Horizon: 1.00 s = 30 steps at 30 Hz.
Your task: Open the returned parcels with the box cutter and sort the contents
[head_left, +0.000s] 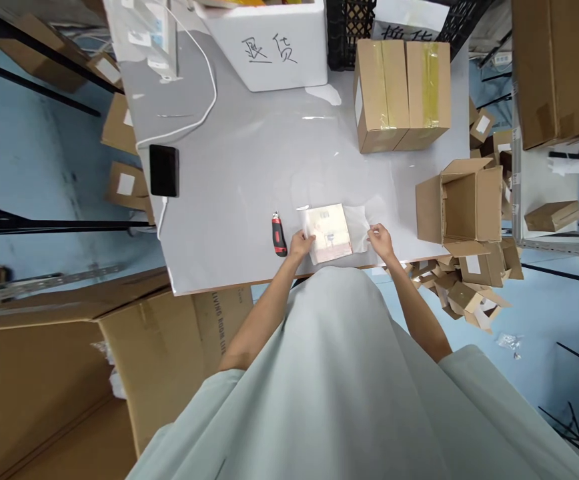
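A flat, square, pale printed packet (327, 233) lies near the table's front edge, partly inside a translucent plastic bag (357, 220). My left hand (301, 245) grips the left side of the bag and packet, its thumb on top. On the right, my right hand (380, 240) pinches the loose end of the bag between thumb and fingers. A red and black utility knife (279, 235) rests just left of my left hand, apart from it.
An open cardboard box (429, 210) stands at the table's right edge. Two taped boxes (382, 93), a white foam bin (284, 57) and a black crate (342, 40) stand farther back. A phone (164, 171) with its cable lies at left. Below left is a large carton (164, 360).
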Each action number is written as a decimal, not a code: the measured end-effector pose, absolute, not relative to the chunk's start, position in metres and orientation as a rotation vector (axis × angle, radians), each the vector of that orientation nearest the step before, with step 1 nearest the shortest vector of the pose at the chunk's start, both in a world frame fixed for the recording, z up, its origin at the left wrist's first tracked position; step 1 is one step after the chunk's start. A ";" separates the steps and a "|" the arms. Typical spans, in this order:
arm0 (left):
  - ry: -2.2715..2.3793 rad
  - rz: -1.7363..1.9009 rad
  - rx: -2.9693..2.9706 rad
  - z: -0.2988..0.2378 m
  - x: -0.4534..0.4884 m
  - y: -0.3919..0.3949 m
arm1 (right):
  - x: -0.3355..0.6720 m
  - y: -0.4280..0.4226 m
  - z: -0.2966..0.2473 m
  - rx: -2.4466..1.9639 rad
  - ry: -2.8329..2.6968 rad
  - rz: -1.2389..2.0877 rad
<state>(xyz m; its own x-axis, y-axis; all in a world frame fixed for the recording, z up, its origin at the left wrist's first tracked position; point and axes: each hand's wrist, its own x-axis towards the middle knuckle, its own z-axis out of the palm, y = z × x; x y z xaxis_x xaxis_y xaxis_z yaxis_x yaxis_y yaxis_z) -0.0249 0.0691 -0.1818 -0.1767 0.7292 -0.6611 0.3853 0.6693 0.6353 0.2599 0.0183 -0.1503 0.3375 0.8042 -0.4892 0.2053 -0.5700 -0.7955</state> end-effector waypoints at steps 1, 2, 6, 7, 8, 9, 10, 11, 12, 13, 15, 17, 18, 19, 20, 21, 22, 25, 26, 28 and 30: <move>1.801 0.371 0.912 -0.184 -0.017 0.070 | 0.260 0.017 -0.146 -1.917 -0.802 1.282; 1.812 0.353 0.934 -0.186 -0.010 0.071 | 0.259 0.015 -0.141 -1.862 -0.742 1.331; 1.803 0.348 1.089 -0.181 0.013 0.067 | 0.248 0.010 -0.117 -1.650 -0.626 1.477; 1.768 0.363 1.158 -0.178 0.018 0.064 | 0.246 0.010 -0.110 -1.596 -0.594 1.505; 1.721 0.381 1.224 -0.174 0.023 0.061 | 0.244 0.009 -0.102 -1.550 -0.563 1.528; 1.667 0.400 1.278 -0.170 0.027 0.058 | 0.242 0.009 -0.095 -1.504 -0.529 1.553; 1.618 0.422 1.308 -0.166 0.031 0.054 | 0.240 0.009 -0.087 -1.457 -0.495 1.582; 1.583 0.448 1.306 -0.162 0.033 0.052 | 0.238 0.009 -0.080 -1.408 -0.469 1.615; 1.563 0.477 1.278 -0.159 0.034 0.050 | 0.235 0.010 -0.074 -1.360 -0.451 1.648; 1.558 0.510 1.230 -0.156 0.034 0.049 | 0.231 0.011 -0.068 -1.318 -0.443 1.680; 1.569 0.580 1.115 -0.150 0.028 0.048 | 0.221 0.013 -0.060 -1.255 -0.446 1.742; 1.581 0.626 1.018 -0.144 0.018 0.049 | 0.208 0.016 -0.055 -1.218 -0.461 1.803; 1.579 0.635 0.979 -0.141 0.011 0.049 | 0.202 0.017 -0.053 -1.206 -0.469 1.832; 1.570 0.633 0.941 -0.138 0.005 0.049 | 0.197 0.019 -0.052 -1.196 -0.476 1.859; 1.558 0.622 0.901 -0.135 0.000 0.049 | 0.193 0.021 -0.052 -1.191 -0.480 1.878; 1.548 0.611 0.864 -0.132 -0.004 0.048 | 0.191 0.022 -0.051 -1.189 -0.483 1.889; 1.540 0.602 0.835 -0.129 -0.008 0.048 | 0.191 0.023 -0.050 -1.190 -0.482 1.890; 1.567 0.607 0.825 -0.127 -0.012 0.045 | 0.200 0.026 -0.047 -1.196 -0.460 1.855; 1.593 0.614 0.838 -0.129 -0.013 0.044 | 0.205 0.026 -0.044 -1.197 -0.454 1.838; 1.658 0.611 0.834 -0.134 -0.015 0.042 | 0.217 0.026 -0.039 -1.208 -0.461 1.806; 1.703 0.584 0.789 -0.142 -0.018 0.040 | 0.229 0.026 -0.033 -1.235 -0.487 1.774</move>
